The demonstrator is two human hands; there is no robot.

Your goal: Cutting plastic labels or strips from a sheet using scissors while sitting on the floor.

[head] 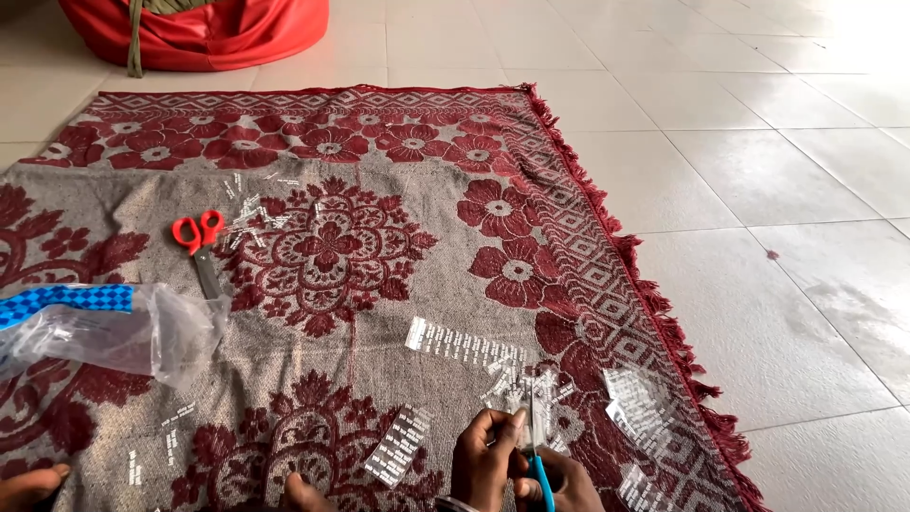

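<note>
Down at the near edge of the rug, both hands sit close together. The left hand is curled around a clear printed strip, pinching it upright between thumb and fingers. The right hand is closed on the blue-handled scissors, whose blades point up into that strip. More cut strips lie around them: one long strip just beyond the hands, one to their left, a cluster toward the rug's fringed right edge. Toes show at the near left corner, and another toe pokes in beside the left hand.

Toward the rug's left edge lies a crumpled clear plastic bag with a blue checked band, and just past it red-handled scissors with small snippets scattered beside them. The middle and far part of the rug are mostly bare.

Beyond the fringe, pale glossy floor tiles stretch right and away. A red beanbag sits on the floor past the rug's far left corner.
</note>
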